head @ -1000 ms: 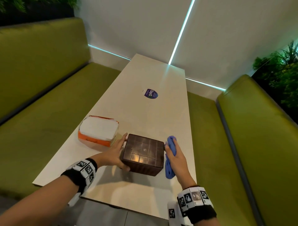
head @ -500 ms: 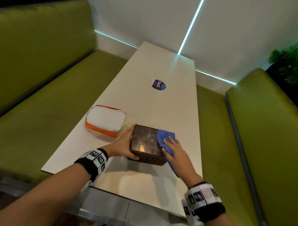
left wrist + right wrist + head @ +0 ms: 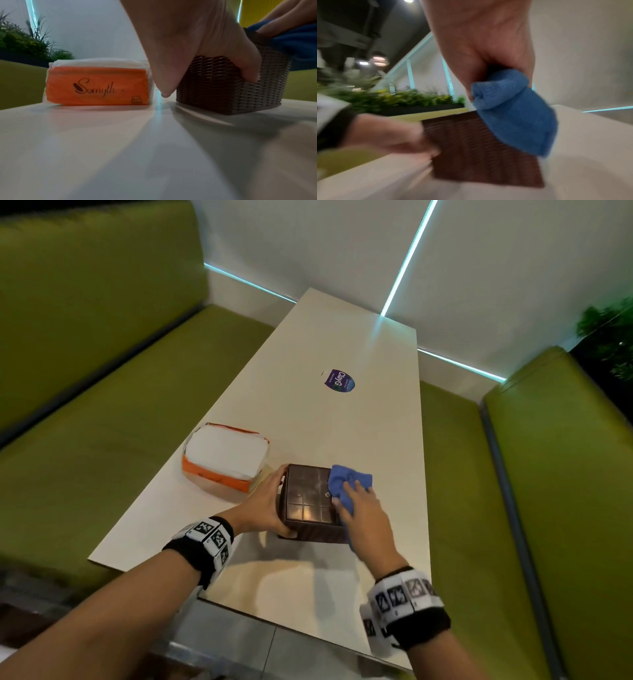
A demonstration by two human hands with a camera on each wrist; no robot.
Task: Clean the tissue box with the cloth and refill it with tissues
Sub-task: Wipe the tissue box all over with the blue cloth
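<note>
The tissue box (image 3: 310,503) is sitting on the table (image 3: 342,337), the left hand (image 3: 265,505) gripping its side, the right hand (image 3: 363,508) pressing the cloth (image 3: 346,481) on top; hard wiping risks sliding it.

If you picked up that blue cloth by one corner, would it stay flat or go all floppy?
Probably floppy: the blue cloth is bunched under the right hand and droops over the edge of the tissue box. It looks soft and light, so it would likely dangle. It seems unlikely to slip, since its surface looks fuzzy.
</note>
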